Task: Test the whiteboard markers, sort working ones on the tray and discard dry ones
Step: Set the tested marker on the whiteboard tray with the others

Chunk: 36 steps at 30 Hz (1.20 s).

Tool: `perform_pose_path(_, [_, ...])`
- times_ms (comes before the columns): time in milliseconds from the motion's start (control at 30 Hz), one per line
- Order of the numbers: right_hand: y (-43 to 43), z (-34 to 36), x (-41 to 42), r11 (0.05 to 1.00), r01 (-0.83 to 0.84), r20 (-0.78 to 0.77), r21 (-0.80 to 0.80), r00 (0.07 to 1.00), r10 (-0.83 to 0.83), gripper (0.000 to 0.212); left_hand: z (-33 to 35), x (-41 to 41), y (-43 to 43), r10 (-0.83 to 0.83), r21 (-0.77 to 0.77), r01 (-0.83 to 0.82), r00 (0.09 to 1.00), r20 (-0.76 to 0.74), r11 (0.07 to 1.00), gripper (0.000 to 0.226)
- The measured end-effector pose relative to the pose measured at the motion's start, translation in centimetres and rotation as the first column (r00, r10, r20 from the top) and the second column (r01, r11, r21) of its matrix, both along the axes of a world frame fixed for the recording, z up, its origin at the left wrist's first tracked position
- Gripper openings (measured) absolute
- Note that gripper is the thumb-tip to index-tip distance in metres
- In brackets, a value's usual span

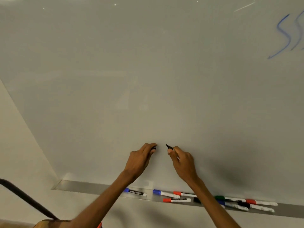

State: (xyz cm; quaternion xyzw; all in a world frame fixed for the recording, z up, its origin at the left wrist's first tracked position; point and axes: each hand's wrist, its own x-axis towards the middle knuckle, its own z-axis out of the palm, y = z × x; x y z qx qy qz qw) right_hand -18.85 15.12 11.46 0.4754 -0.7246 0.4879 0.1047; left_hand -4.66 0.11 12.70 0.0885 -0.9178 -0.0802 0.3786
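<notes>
**Uncapped black marker held low on the board, above the tray**

The whiteboard (148,79) fills nearly the whole view. Most of its face is bare. Its left edge slants down to a lower corner where it meets the pale wall (19,145), and blue squiggles (284,37) sit far up at the right edge.

Along the board's bottom edge runs the metal tray (82,186). Its left stretch is bare metal, and markers lie from the middle rightward.

The left hand (139,159) and right hand (182,162) are raised side by side in front of the lower middle of the board, above the tray, with a narrow gap between them. The right hand's fingers are curled and pinch the black marker (169,147) near its uncapped tip, which points up and left at the board. Whether the tip touches the surface cannot be told. The left hand's fingers are curled round the black cap (154,147), of which only the end shows.

On the tray, between the forearms, lie a blue-capped marker (135,192), a second blue one (166,193) and two red-capped markers (176,199). Right of the right forearm, a green-capped marker (230,198), a red one (261,202) and a black one (255,206) overlap in a cluster, and the outermost reach the tray's front lip.

A dark strap (24,198) crosses the lower left corner.
</notes>
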Motion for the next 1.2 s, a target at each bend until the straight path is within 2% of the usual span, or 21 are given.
perform_pose_path(100, [-0.2, 4.5, 1.2, 0.983, -0.044, 0.138, -0.180, 0.988, 0.070, 0.018, 3.1, -0.9, 0.8, 0.037, 0.041, -0.032, 0.991, -0.126, 0.999, 0.030])
perform_pose_path(167, [-0.3, 7.8, 1.5, 0.958, -0.066, 0.158, -0.278, 0.981, 0.113, 0.025, 5.5, -1.6, 1.0, 0.046, 0.023, -0.042, 0.974, -0.222, 0.999, 0.032])
perform_pose_path(233, [-0.4, 10.8, 1.5, 0.939, -0.100, 0.106, -0.329, 0.984, 0.142, 0.035, 8.0, -2.2, 1.2, 0.036, -0.014, -0.043, 0.942, -0.334, 0.999, 0.031])
perform_pose_path(400, [-0.2, 17.2, 0.9, 0.889, -0.180, 0.011, -0.420, 0.979, 0.203, 0.024, 14.3, -4.3, 1.6, -0.012, -0.084, -0.041, 0.836, -0.549, 0.996, 0.029])
perform_pose_path(533, [-0.1, 22.1, 1.1, 0.815, -0.212, 0.128, -0.540, 0.936, 0.329, 0.021, 19.3, -6.3, 1.8, -0.038, -0.126, -0.052, 0.778, -0.627, 0.991, 0.030])
perform_pose_path(667, [0.7, 25.9, 0.7, 0.724, -0.376, 0.070, -0.579, 0.861, 0.503, 0.036, 23.2, -8.2, 1.6, -0.042, -0.143, -0.067, 0.763, -0.644, 0.987, 0.030])
perform_pose_path(733, [1.1, 27.2, 0.6, 0.732, -0.405, 0.032, -0.548, 0.864, 0.502, 0.046, 24.7, -8.9, 1.4, -0.039, -0.146, -0.077, 0.751, -0.659, 0.986, 0.029])
perform_pose_path(867, [1.0, 28.8, -0.3, 0.820, -0.311, -0.026, -0.480, 0.940, 0.341, 0.057, 26.8, -9.7, 0.9, -0.036, -0.160, -0.101, 0.729, -0.683, 0.982, 0.030])
perform_pose_path(1000, [1.0, 30.3, -0.6, 0.749, -0.279, -0.009, -0.601, 0.939, 0.343, 0.030, 27.2, -10.2, 0.4, -0.051, -0.182, -0.108, 0.715, -0.697, 0.977, 0.034])
perform_pose_path(1200, [0.1, 32.4, -1.2, 0.679, -0.059, 0.123, -0.732, 0.968, 0.217, 0.038, 26.9, -10.8, 0.5, -0.037, -0.204, -0.171, 0.673, -0.738, 0.964, 0.040])
